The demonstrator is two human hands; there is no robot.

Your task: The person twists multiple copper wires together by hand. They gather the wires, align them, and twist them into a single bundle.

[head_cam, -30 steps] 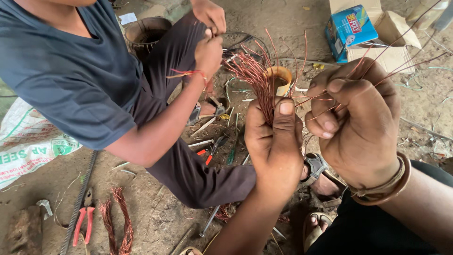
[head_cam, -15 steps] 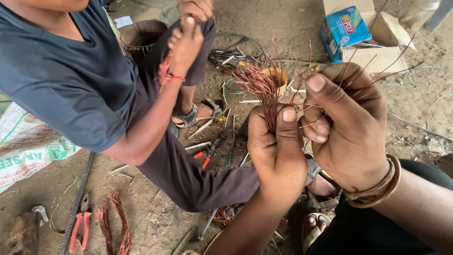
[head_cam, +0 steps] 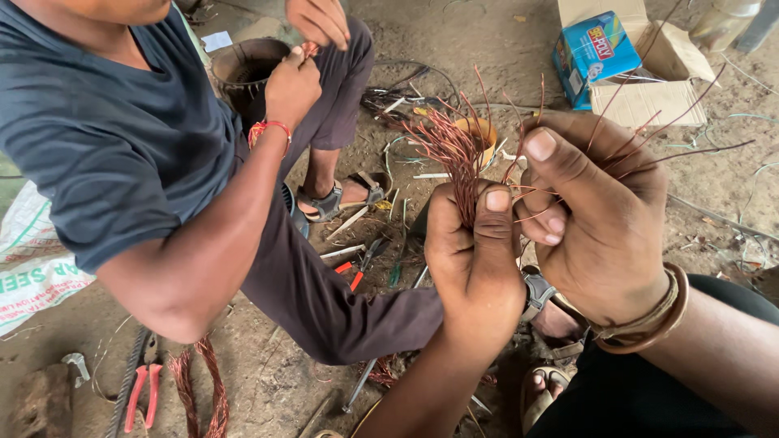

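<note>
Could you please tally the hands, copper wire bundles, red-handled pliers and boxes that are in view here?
Hands: 4 (left hand, right hand, co-worker's hands)
Copper wire bundles: 2 (held bundle, bundle on the ground)
Red-handled pliers: 1
Boxes: 2 (blue box, cardboard box)
Total: 9

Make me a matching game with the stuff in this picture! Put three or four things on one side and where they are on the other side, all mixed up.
Things:
1. bundle of thin copper wires
2. red-handled pliers
3. blue cardboard box
4. brown bangle

Places:
A. on the ground at lower left
B. on the right hand's wrist
C. gripped in the left hand
D. on the ground at upper right

Pairs: 1-C, 2-A, 3-D, 4-B
</note>
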